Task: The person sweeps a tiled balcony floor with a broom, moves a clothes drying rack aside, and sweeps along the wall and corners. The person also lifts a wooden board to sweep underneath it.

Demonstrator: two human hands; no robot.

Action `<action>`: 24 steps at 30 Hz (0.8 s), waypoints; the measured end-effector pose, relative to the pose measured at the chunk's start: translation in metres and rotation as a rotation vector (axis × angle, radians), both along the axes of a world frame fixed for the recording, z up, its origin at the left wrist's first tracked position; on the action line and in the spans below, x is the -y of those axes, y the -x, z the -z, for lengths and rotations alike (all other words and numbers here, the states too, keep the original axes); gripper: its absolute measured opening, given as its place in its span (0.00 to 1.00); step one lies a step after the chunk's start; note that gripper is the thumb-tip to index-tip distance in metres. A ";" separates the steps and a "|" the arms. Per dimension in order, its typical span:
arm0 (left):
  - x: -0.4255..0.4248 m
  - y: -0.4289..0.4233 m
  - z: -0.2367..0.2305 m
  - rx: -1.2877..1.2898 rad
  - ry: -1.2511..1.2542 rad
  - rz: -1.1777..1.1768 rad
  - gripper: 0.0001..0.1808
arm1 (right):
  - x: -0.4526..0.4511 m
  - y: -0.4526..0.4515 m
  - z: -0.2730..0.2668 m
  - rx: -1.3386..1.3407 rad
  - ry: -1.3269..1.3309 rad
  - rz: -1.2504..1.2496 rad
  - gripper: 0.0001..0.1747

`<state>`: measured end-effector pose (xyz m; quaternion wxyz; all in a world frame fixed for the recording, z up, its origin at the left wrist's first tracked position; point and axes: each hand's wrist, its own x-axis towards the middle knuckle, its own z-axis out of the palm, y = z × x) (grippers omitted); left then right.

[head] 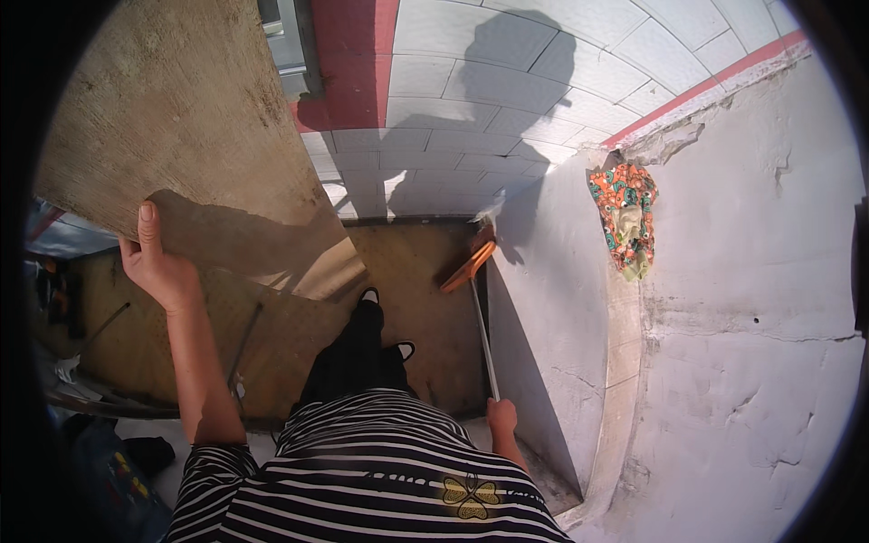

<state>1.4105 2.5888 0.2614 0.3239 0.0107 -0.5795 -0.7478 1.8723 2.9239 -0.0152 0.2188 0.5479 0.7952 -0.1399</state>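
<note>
My left hand (159, 261) grips the lower edge of a large, stained wooden board (197, 129). Its thumb lies along the near face, while the other fingers are mostly hidden. The board leans at a slant at the upper left, one lower corner near my shoe. Low on the right, my right hand (502, 415) is closed around the pale handle (483, 339) of a broom. Away from me, the orange plastic broom head (468, 267) rests in the floor corner between the tiled wall and the white ledge, its reddish bristles (484, 235) against the corner.
Brownish floor (421, 305) lies under my feet. A white plastered ledge (543, 326) borders it on the right, with a patterned orange cloth (623, 210) on top. Ahead stands a white tiled wall (434, 159) with a pink column (356, 68). Dark fabric (115, 468) lies at lower left.
</note>
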 end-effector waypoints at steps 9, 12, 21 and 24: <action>0.025 -0.018 0.012 0.007 -0.027 -0.057 0.25 | -0.013 0.037 -0.024 -0.268 0.728 0.780 0.21; 0.038 -0.024 0.017 0.021 0.006 -0.108 0.25 | -0.023 0.067 -0.015 -0.298 0.690 0.672 0.21; 0.054 -0.045 0.031 -0.061 -0.005 -0.051 0.20 | -0.030 0.112 0.002 -0.102 0.666 0.180 0.24; 0.055 -0.049 0.034 -0.079 0.002 -0.011 0.20 | -0.011 0.122 0.017 -0.117 0.661 0.096 0.25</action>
